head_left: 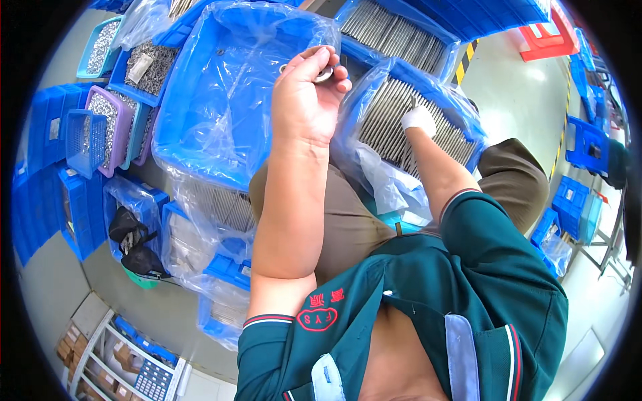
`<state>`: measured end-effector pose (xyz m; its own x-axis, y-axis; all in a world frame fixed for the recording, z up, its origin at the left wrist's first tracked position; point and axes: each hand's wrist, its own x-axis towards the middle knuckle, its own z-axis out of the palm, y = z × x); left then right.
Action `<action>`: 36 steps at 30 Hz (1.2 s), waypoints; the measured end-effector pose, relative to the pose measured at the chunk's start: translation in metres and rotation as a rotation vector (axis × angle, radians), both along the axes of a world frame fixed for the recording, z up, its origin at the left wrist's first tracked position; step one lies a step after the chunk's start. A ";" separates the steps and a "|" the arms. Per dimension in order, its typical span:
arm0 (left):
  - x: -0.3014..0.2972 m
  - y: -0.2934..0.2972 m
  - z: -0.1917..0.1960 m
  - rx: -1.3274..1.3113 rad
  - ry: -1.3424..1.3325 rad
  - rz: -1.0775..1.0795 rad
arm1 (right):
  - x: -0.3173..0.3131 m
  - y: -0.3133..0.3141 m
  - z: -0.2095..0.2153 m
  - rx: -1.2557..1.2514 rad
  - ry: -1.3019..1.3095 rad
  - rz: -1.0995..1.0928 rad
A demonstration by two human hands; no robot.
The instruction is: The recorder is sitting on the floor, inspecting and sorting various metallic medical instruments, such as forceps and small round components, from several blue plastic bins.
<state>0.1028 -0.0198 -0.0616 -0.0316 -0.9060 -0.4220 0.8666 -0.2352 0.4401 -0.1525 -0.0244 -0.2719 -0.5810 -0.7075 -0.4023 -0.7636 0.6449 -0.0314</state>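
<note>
My left hand (309, 100) is bare and raised over the right rim of a large blue bin (175, 127) lined with clear plastic. Its fingers curl around a small round metal ring (325, 75), partly hidden by the thumb and fingers. My right hand (419, 121), in a white glove, reaches into a smaller lined blue bin (476, 137) on the right. Thin metal rods (388, 120) lie there in close rows. The gloved fingers are closed at the rods, and a thin rod end (414, 101) seems to stick out of them.
Another blue bin of rods (394, 33) stands behind. On the left are baskets of small metal parts (107, 123), stacked blue crates (43, 134) and a black bag (134, 240). A red crate (548, 33) stands at the far right. Shelving (100, 347) is at the lower left.
</note>
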 end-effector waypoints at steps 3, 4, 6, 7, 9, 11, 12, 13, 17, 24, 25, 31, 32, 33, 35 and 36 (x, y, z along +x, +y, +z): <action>-0.003 0.001 -0.002 0.018 -0.062 0.012 | -0.021 0.005 -0.010 -0.071 -0.081 0.078; -0.003 0.000 -0.005 0.018 -0.117 0.019 | -0.028 0.007 -0.013 -0.102 -0.107 0.108; -0.005 0.001 -0.006 0.008 -0.184 -0.010 | -0.047 0.016 -0.018 -0.311 -0.796 -0.248; -0.009 0.001 -0.006 0.040 -0.216 -0.026 | -0.058 0.018 -0.020 -0.355 -1.005 -0.360; -0.013 0.003 -0.005 0.071 -0.259 -0.045 | -0.071 0.019 -0.014 -0.331 -1.129 -0.526; -0.019 0.003 -0.007 0.124 -0.259 -0.098 | -0.082 0.023 -0.002 -0.374 -1.360 -0.591; -0.022 0.001 -0.006 0.172 -0.247 -0.123 | -0.085 0.021 0.006 -0.415 -1.492 -0.691; -0.022 0.001 -0.012 0.117 -0.252 -0.185 | -0.087 0.019 0.015 -0.470 -1.637 -0.783; -0.036 0.007 -0.043 0.077 -0.316 -0.343 | -0.094 0.010 0.073 -0.584 -2.300 -0.752; -0.115 0.060 -0.060 0.258 0.147 -0.356 | -0.088 0.014 0.205 -0.836 -2.435 -0.377; -0.125 0.066 -0.067 0.197 0.302 -0.372 | -0.084 0.017 0.220 -0.845 -2.437 -0.296; -0.193 0.084 0.010 0.320 0.283 -0.131 | -0.038 0.090 0.277 -0.974 -1.857 0.110; -0.201 0.096 0.028 0.106 0.304 -0.247 | -0.036 0.100 0.255 -0.889 -1.657 0.090; -0.199 0.103 0.018 -0.020 0.306 -0.273 | -0.026 0.122 0.272 -0.801 -1.516 0.116; -0.206 0.113 0.010 0.084 0.202 -0.241 | -0.030 0.134 0.267 -0.763 -1.429 0.136; -0.198 0.119 -0.003 -0.007 0.251 -0.324 | -0.028 0.139 0.263 -0.802 -1.389 0.192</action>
